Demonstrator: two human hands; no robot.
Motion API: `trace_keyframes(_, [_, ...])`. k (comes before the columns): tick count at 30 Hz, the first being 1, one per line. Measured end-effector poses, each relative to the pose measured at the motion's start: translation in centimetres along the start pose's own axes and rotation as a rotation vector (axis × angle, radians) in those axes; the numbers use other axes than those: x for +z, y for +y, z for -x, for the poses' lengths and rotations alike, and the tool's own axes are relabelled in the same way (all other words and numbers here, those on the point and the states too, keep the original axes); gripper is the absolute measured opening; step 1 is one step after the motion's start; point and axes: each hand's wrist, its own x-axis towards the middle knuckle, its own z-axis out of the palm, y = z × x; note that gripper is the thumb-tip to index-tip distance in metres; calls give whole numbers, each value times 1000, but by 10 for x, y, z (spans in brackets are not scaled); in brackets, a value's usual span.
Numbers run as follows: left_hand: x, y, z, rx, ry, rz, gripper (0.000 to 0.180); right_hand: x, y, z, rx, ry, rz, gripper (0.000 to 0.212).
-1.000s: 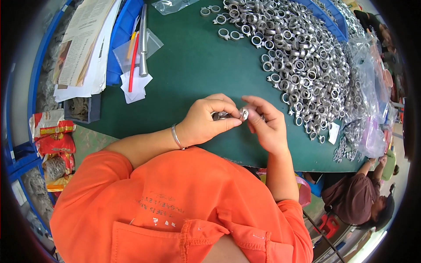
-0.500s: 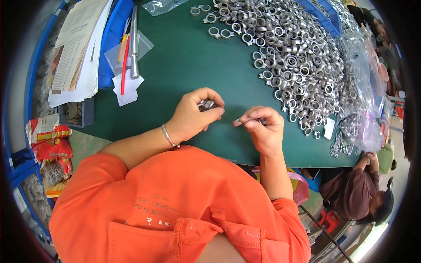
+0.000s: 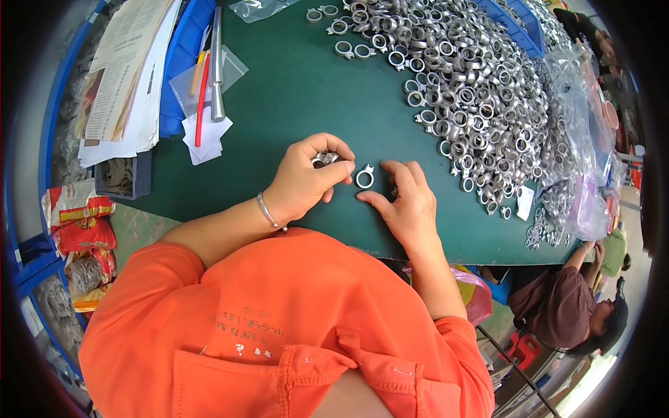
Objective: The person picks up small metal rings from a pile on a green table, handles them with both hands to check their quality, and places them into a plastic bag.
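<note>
My left hand [image 3: 306, 171] is curled round several grey metal rings [image 3: 325, 159], which show between its bent fingers and thumb. Just beyond its thumb tip is a single metal ring [image 3: 364, 177] with a small lug on top, seen face-on between my two hands. Whether the left fingertips touch it, I cannot tell. Beside that ring, my right hand [image 3: 408, 202] has its thumb and forefinger spread apart. A bit of grey metal shows inside its curled fingers, mostly hidden by them.
A large heap of similar rings [image 3: 481, 104] covers the right of the green table [image 3: 279, 90]. At the left lie a metal rod [image 3: 217, 76], a red stick [image 3: 202, 101], papers [image 3: 125, 76] and a blue bin [image 3: 182, 63]. Another person [image 3: 557, 306] sits at the right.
My right thumb and forefinger have parted from a small metal piece they pinched. A ring now shows face-on between my hands. The left hand stays curled round its rings.
</note>
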Motion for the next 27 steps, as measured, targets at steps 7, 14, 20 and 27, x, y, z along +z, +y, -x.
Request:
trace_keyframes(7, [0,1,1,-24,-8,26,6,-2,13,-6,121,-146,-705,32])
trace_keyframes(14, [-3,2,0,-77,-7,110,6,-37,57,-20,278,-147,-1860,15])
trace_keyframes(20, [16,6,0,-123,-112,42,8,-31,37,-63,1,234,458,14])
trace_keyframes(27, [11,8,1,-86,-100,-58,13,-39,19,-41,159,-62,-502,10])
